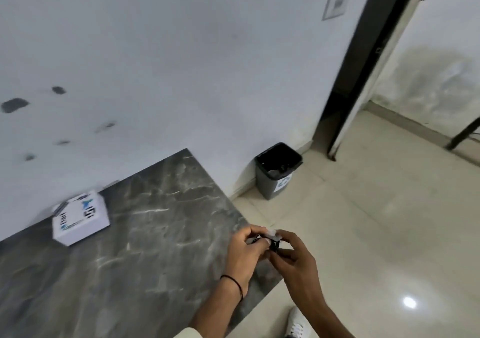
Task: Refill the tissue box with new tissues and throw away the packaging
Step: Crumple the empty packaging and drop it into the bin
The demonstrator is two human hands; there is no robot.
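Note:
A white tissue box (80,218) with blue and black print lies on the dark marble table (135,234) near the wall, at the far left. My left hand (244,252) and my right hand (293,257) meet over the table's right edge. Both pinch a small crumpled piece of packaging (271,235), clear plastic with a dark part, squeezed between the fingers. A grey waste bin (276,170) with a black liner stands open on the floor by the wall, beyond the table's corner and well apart from my hands.
Pale glossy floor tiles (376,234) stretch to the right of the table. A dark door frame (355,78) opens at the back right. My white shoe (296,324) shows at the bottom. A black leg of some furniture (462,134) stands far right.

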